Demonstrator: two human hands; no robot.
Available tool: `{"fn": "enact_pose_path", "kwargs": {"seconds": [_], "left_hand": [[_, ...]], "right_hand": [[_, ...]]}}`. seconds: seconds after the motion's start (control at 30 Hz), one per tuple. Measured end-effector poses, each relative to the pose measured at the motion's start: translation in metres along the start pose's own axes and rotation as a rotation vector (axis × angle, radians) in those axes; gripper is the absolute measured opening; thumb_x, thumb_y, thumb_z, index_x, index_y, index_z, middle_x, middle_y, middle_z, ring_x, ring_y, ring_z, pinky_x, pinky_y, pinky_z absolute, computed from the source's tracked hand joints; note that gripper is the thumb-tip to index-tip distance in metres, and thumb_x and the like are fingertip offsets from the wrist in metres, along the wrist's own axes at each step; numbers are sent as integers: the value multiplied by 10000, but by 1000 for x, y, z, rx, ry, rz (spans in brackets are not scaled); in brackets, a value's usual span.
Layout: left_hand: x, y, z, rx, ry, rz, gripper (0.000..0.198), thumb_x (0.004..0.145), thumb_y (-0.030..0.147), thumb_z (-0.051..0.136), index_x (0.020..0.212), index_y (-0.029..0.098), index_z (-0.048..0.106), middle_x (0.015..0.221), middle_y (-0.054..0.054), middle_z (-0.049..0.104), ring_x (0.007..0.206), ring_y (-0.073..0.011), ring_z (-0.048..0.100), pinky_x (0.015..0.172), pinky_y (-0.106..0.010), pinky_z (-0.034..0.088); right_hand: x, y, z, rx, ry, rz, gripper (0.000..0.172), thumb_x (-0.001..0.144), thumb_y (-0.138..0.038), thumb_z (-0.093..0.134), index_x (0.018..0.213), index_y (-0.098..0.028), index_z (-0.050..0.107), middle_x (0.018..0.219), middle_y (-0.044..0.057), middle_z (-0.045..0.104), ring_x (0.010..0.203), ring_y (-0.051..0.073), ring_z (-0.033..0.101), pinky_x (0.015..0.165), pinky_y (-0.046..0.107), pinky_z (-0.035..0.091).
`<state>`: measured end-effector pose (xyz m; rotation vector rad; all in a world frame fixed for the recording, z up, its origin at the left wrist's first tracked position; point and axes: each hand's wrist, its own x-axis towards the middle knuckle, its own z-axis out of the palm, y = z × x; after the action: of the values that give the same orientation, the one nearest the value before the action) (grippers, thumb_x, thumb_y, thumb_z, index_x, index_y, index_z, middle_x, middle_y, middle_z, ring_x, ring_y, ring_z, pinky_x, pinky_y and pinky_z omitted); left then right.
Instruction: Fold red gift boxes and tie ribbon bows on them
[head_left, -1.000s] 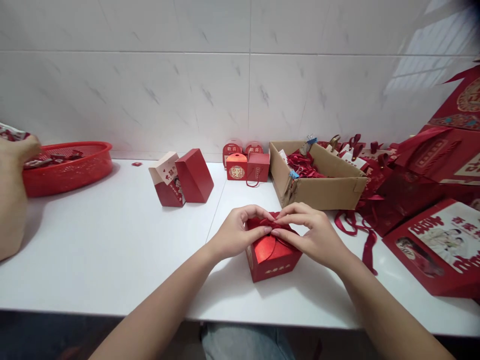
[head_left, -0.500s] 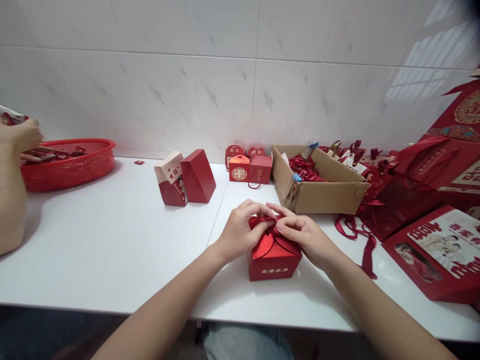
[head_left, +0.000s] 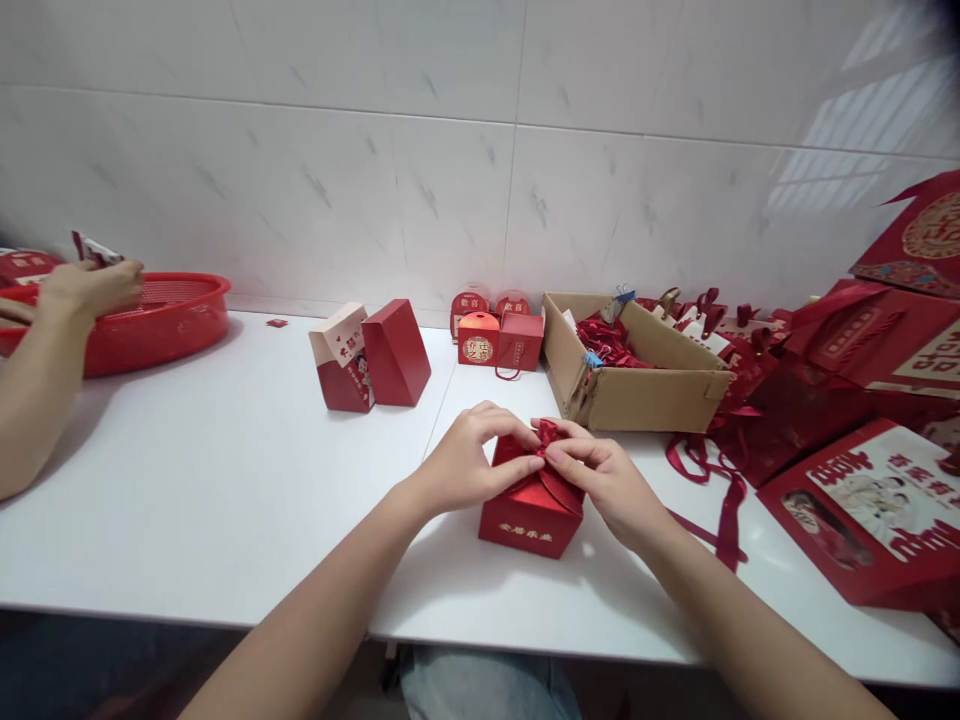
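A small red gift box [head_left: 529, 528] with gold lettering on its front stands on the white table [head_left: 225, 520] before me. Its curved top flaps are folded together, and a dark red ribbon [head_left: 549, 432] is gathered at the top. My left hand [head_left: 466, 462] pinches the ribbon between thumb and fingers from the left. From the other side, my right hand [head_left: 606, 482] pinches it too, the fingertips of both hands nearly meeting. The fingers partly cover the ribbon, so its knot does not show clearly.
At the left a co-worker's hand [head_left: 90, 290] holds a small packet over a red plastic basket [head_left: 172, 335]. Two slanted boxes [head_left: 397, 352] and several small red boxes [head_left: 480, 345] stand behind. A cardboard box [head_left: 652, 398] of ribbons and red gift bags [head_left: 847, 500] fill the right.
The gift box has turned slightly and shifted left, with both my hands still at its ribbon. The co-worker's hand with the packet has moved right, over the basket.
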<state>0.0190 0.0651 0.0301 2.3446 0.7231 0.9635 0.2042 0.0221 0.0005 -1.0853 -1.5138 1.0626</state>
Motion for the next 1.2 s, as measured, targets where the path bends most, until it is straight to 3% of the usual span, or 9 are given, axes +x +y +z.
{"fn": "enact_pose_path", "kwargs": {"seconds": [0.2, 0.3, 0.4, 0.57, 0.73, 0.83, 0.97, 1.07, 1.2], "left_hand": [[0, -5, 3, -81, 10, -76, 102, 797, 212, 627, 796, 214, 730, 817, -44, 698, 863, -180, 600, 792, -305, 477], [0, -4, 4, -82, 11, -111, 108, 800, 206, 614, 784, 209, 721, 857, -44, 696, 853, -176, 605, 785, -301, 478], [0, -2, 3, -80, -2, -112, 104, 811, 225, 597, 792, 206, 697, 880, -32, 688, 847, -171, 613, 805, -302, 475], [1, 0, 4, -85, -3, -27, 118, 829, 195, 559, 830, 200, 677, 900, -36, 691, 851, -171, 622, 827, -310, 484], [1, -1, 3, -28, 40, 67, 152, 828, 145, 544, 821, 207, 683, 854, -48, 696, 848, -183, 612, 812, -325, 486], [1, -3, 2, -9, 27, 105, 187, 839, 128, 510, 855, 207, 678, 851, -57, 665, 841, -182, 592, 788, -323, 487], [0, -6, 3, 0, -1, 122, 216, 858, 119, 468, 894, 208, 662, 857, -59, 597, 846, -173, 563, 780, -309, 482], [-1, -6, 3, -19, 15, 118, 199, 860, 113, 468, 905, 205, 639, 895, -57, 595, 916, -177, 551, 807, -300, 471], [0, -3, 2, -51, 3, 116, 165, 853, 110, 484, 902, 202, 612, 938, -52, 611, 942, -175, 554, 834, -309, 461]], "right_hand": [[-5, -15, -10, -176, -12, 48, 311, 814, -483, 577, 698, -240, 733, 1161, 61, 591, 1154, 243, 493, 942, 352, 389], [-5, -19, -16, -151, -9, 104, 314, 818, -479, 567, 717, -213, 700, 991, 51, 638, 910, 200, 588, 788, 321, 453], [-4, -17, -17, -128, 34, 54, 210, 794, -415, 619, 823, -208, 612, 840, 13, 604, 767, 152, 568, 706, 286, 457], [-2, -11, -12, -206, 69, -113, 283, 774, -302, 641, 1030, -222, 548, 934, 35, 579, 868, 168, 553, 778, 300, 462], [-4, -13, -18, -281, 75, -192, 358, 754, -329, 675, 1081, -241, 560, 823, 14, 557, 829, 172, 554, 814, 316, 453], [-4, -14, -20, -215, 39, -125, 306, 819, -386, 596, 1080, -228, 574, 736, 0, 533, 714, 142, 536, 681, 269, 458], [-3, -13, -19, -193, 31, -54, 307, 834, -410, 566, 1040, -190, 619, 571, -43, 444, 525, 94, 418, 510, 224, 371], [-2, -13, -18, -276, 24, -56, 316, 804, -378, 609, 1058, -197, 655, 528, -63, 380, 488, 84, 374, 500, 227, 354], [0, -12, -17, -421, 81, -204, 229, 779, -319, 638, 983, -243, 708, 703, -4, 515, 656, 129, 504, 630, 268, 426]]}}
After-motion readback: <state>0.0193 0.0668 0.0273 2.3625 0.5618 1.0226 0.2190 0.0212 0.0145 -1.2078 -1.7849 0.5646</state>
